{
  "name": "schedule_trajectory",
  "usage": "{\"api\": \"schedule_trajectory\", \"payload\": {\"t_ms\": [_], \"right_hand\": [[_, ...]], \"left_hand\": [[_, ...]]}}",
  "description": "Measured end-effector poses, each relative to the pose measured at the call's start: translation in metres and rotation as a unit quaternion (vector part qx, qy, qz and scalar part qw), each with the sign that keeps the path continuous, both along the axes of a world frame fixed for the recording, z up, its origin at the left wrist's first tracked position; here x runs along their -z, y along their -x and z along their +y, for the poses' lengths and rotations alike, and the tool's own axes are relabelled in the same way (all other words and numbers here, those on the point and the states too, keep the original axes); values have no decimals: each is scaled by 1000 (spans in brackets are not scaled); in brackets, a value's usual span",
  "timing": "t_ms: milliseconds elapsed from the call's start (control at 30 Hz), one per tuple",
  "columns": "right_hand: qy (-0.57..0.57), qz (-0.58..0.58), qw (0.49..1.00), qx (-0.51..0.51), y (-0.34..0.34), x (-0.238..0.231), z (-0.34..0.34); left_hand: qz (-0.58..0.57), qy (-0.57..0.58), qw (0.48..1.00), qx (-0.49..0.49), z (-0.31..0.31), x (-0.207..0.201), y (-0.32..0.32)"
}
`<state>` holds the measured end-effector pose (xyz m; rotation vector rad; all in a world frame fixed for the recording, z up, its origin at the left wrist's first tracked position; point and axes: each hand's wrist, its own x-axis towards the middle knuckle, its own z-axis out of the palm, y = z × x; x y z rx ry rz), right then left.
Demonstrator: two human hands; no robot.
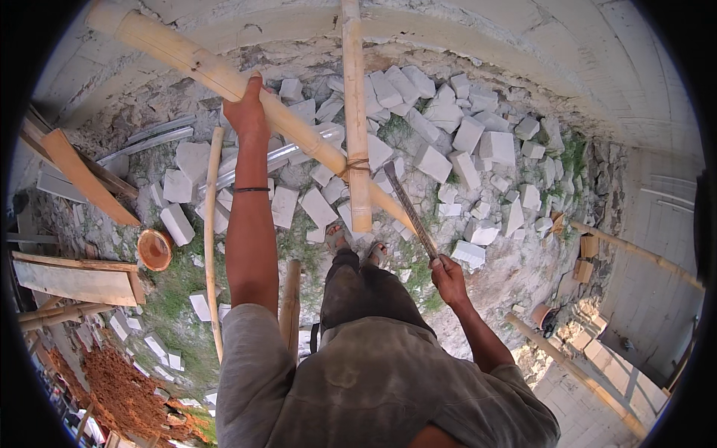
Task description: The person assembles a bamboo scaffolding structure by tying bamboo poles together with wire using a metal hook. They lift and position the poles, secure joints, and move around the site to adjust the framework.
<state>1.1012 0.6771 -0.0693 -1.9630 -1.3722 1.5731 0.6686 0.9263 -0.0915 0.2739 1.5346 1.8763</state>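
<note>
My left hand (248, 116) is closed around the diagonal bamboo pole (175, 56), its arm stretched far forward. This pole slants from the far left down toward the middle. It crosses an upright-looking bamboo pole (355, 89), and a dark tie (355, 166) is wound around the crossing. My right hand (448, 280) grips the near end of a ribbed steel bar (409, 205) with a flattened, darker tip. The bar points forward and left, its tip just right of the tied crossing. Part of the diagonal pole passes behind the upright one.
Broken white blocks (441, 112) cover the ground ahead, around my feet (377, 254). An orange-brown pot (154, 249) and wooden boards (82, 175) lie at left. A thin pole (212, 246) stands left of my arm. Another bamboo pole (575, 373) lies at right.
</note>
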Motion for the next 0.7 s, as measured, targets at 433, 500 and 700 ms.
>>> {"api": "schedule_trajectory", "payload": {"t_ms": [433, 500, 700], "right_hand": [[50, 340, 932, 113, 50, -29, 47], [-93, 414, 903, 67, 67, -35, 66], [-117, 481, 848, 191, 83, -19, 176]], "left_hand": [[246, 184, 952, 4, -28, 2, -19], [416, 173, 886, 108, -76, -12, -80], [543, -18, 751, 376, -148, -30, -247]]}}
